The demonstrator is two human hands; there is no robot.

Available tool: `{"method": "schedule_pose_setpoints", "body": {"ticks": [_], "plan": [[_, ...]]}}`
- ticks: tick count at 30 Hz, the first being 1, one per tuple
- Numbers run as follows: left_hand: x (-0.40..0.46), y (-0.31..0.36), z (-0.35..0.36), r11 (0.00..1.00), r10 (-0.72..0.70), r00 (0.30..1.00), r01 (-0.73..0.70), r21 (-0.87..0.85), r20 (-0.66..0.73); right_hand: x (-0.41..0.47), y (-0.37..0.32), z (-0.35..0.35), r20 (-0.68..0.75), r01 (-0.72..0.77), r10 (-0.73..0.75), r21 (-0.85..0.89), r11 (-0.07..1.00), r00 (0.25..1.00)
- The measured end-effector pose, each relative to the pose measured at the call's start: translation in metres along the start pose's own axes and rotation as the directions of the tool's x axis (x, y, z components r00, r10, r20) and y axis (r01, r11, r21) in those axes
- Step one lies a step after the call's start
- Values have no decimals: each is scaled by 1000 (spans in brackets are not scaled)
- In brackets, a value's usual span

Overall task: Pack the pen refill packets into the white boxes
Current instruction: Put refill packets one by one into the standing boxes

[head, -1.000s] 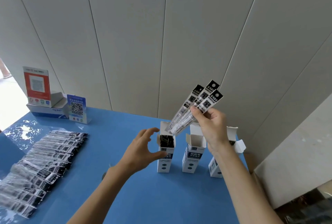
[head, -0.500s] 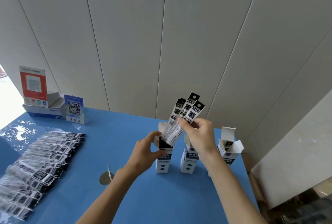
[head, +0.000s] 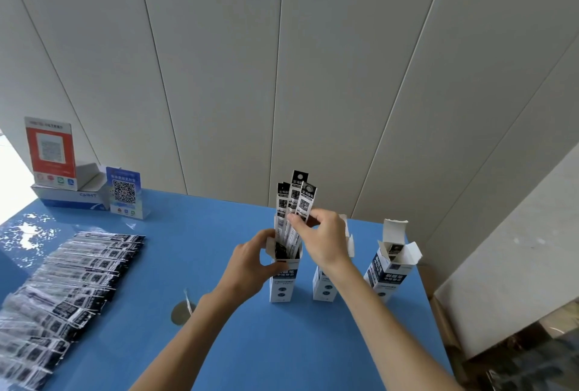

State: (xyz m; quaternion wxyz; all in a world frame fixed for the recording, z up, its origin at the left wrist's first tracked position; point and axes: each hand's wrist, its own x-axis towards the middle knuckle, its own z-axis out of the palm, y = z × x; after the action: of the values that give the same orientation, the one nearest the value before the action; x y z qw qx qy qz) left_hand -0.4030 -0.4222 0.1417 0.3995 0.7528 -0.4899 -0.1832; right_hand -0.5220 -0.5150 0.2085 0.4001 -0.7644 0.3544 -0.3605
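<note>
Three white boxes stand upright in a row on the blue table. My left hand [head: 250, 260] grips the left box [head: 282, 282] near its open top. My right hand [head: 322, 238] pinches three refill packets [head: 296, 199], black at their tops; their lower ends are inside the left box's mouth, which holds other dark packets. The middle box [head: 324, 287] is partly hidden behind my right wrist. The right box [head: 388, 268] stands with flaps open and a packet visible inside.
Several loose refill packets [head: 65, 290] lie fanned out on the table's left. A red sign [head: 50, 152] on a white carton and a blue QR stand [head: 124, 191] sit at the back left. A round grommet [head: 181, 314] lies near my left forearm. The table [head: 282, 343] ends at right.
My right hand has brought the three packets down and left, from above the boxes into the left box's opening. My left hand closed around that box.
</note>
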Motion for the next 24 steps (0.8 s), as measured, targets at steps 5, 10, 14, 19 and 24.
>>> {"method": "schedule_pose_setpoints", "body": {"ticks": [5,10,14,19,24], "plan": [[-1,0,-1,1000,-9,1000,9,-15,-10,-10,8,6,132,-48,68,-151,987,989],[0,0,0,1000,-6,1000,6,-19,-5,-2,-4,-9,136,-49,93,-296,954,986],[0,0,1,1000,-5,1000,5,-18,0,-2,-8,-13,195,68,33,-489,869,980],[-1,3,1,999,7,1000,-7,-39,-2,-8,-15,-10,246,137,-28,-440,887,969],[-3,5,-1,999,17,1000,-17,-51,1,-12,-7,-7,298,98,47,-453,886,953]]}}
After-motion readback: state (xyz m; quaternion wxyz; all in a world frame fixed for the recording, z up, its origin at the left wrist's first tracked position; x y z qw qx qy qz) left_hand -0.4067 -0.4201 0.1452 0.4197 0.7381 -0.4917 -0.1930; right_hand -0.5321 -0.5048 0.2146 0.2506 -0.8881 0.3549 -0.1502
